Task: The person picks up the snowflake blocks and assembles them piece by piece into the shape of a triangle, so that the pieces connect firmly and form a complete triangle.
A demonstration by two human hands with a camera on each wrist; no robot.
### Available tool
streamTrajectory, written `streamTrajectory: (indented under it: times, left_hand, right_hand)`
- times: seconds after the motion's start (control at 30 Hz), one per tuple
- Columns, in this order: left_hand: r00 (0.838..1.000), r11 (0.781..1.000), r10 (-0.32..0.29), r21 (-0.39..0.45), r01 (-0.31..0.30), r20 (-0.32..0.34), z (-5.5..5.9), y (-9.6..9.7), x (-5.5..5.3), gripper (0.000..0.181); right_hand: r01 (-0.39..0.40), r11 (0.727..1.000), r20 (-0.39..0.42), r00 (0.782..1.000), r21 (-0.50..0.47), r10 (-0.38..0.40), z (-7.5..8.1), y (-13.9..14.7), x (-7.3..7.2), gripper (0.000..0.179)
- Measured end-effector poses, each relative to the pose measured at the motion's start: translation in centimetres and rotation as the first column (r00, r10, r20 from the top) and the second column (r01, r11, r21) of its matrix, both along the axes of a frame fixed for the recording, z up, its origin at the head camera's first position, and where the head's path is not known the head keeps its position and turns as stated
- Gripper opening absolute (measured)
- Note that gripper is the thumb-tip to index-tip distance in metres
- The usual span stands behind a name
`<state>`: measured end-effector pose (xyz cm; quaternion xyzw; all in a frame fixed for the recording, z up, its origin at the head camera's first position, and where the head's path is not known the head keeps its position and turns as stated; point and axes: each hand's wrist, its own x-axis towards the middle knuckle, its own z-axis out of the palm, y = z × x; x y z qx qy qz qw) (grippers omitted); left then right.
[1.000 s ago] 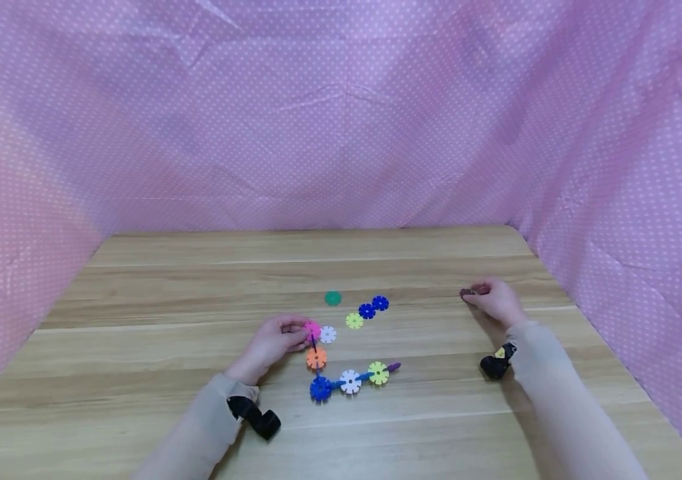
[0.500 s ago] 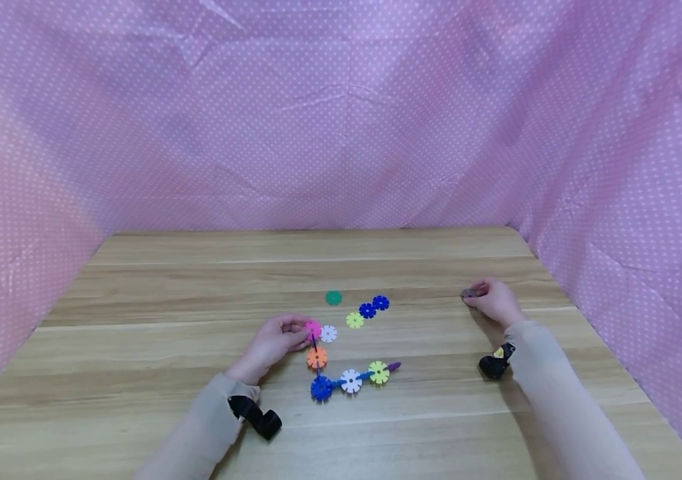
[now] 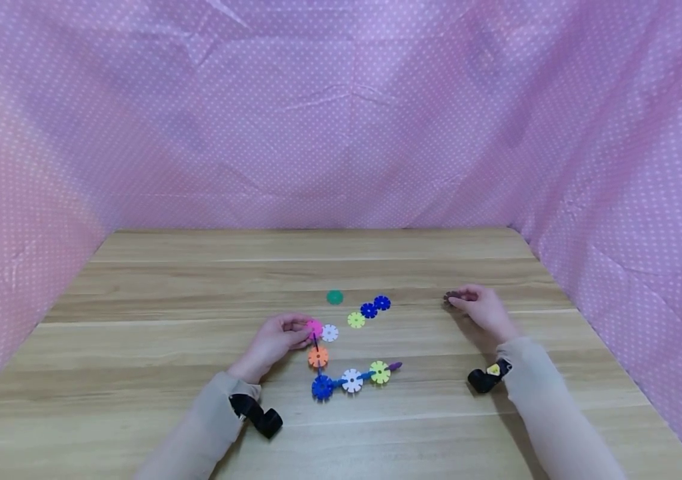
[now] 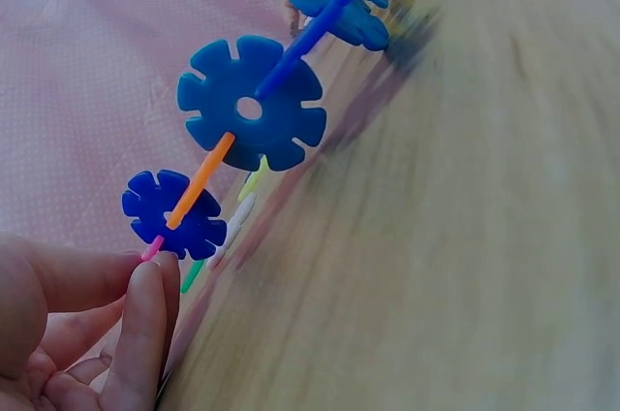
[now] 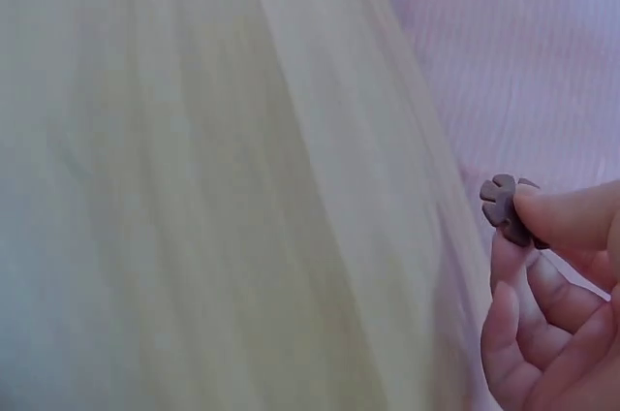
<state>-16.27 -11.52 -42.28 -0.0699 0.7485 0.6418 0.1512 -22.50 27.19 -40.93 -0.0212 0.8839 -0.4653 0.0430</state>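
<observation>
Between thumb and fingers, my left hand [image 3: 275, 341] pinches a pink notched disc [image 3: 314, 329], the end piece of a chain of interlocking snowflake discs. From it the chain runs toward me through an orange disc [image 3: 318, 357] to a blue disc [image 3: 322, 388]. There it bends right through a white disc [image 3: 352, 381] and a yellow-green disc [image 3: 379, 373] to a purple disc [image 3: 396, 366] seen edge-on. Blue linking discs [image 4: 250, 106] stand crosswise between them. At the right, my right hand [image 3: 485, 312] holds a small brown notched disc [image 5: 502, 205] by thumb and fingers, apart from the chain.
Loose discs lie beyond the chain: a white one [image 3: 330, 333] beside the pink disc, a yellow-green one [image 3: 356, 320], two dark blue ones [image 3: 375, 307] and a green one [image 3: 335, 297]. A pink dotted cloth [image 3: 341, 133] hangs behind the wooden table [image 3: 197, 280].
My right hand has moved a little left and toward me, and the brown disc has turned in its fingers. The left hand and the chain stay in place.
</observation>
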Motion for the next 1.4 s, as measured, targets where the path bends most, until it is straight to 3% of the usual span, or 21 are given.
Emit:
streamTrajectory:
  times: [0.1, 0.23, 0.47, 0.7, 0.97, 1.07, 1.3, 1.4]
  left_hand:
    - [1.0, 1.0, -0.005, 0.004, 0.005, -0.008, 0.0, 0.0, 0.1, 0.028]
    - [1.0, 1.0, -0.011, 0.012, 0.012, -0.018, 0.0, -0.1, 0.2, 0.028]
    - [1.0, 0.999, -0.013, 0.048, 0.014, -0.021, 0.1, 0.0, 0.0, 0.03]
    - [1.0, 0.998, 0.011, 0.058, -0.01, -0.025, 0.2, 0.2, 0.0, 0.03]
    - [0.995, 0.988, 0.092, 0.132, -0.085, -0.045, 0.1, 0.1, 0.2, 0.033]
    - [0.994, 0.982, 0.101, 0.166, -0.092, -0.051, 0.2, 0.2, 0.3, 0.034]
    - [0.993, 0.982, 0.088, 0.175, -0.074, -0.074, 0.8, 0.9, 0.8, 0.033]
    - [0.993, 0.981, 0.089, 0.179, -0.074, -0.073, 0.9, 1.2, 0.9, 0.032]
  right_hand:
    - [-0.031, 0.995, 0.023, 0.999, -0.091, 0.034, 0.0, -1.1, 0.5, 0.03]
    - [-0.079, 0.987, 0.029, 0.996, -0.139, 0.084, 0.1, -2.8, 1.2, 0.029]
    - [-0.104, 0.988, 0.033, 0.994, -0.118, 0.108, 0.0, -5.6, 2.1, 0.025]
    - [-0.224, 0.963, 0.001, 0.974, -0.15, 0.227, 0.7, -8.9, 3.0, 0.02]
    - [-0.352, 0.936, -0.125, 0.928, 0.005, 0.35, 2.9, -13.3, 4.1, 0.012]
    - [-0.364, 0.931, -0.158, 0.918, 0.033, 0.365, 3.6, -14.8, 4.1, 0.01]
    - [-0.327, 0.941, -0.124, 0.934, 0.084, 0.336, 4.1, -16.8, 4.2, 0.01]
    - [-0.327, 0.94, -0.138, 0.931, 0.098, 0.338, 4.0, -17.1, 4.4, 0.01]
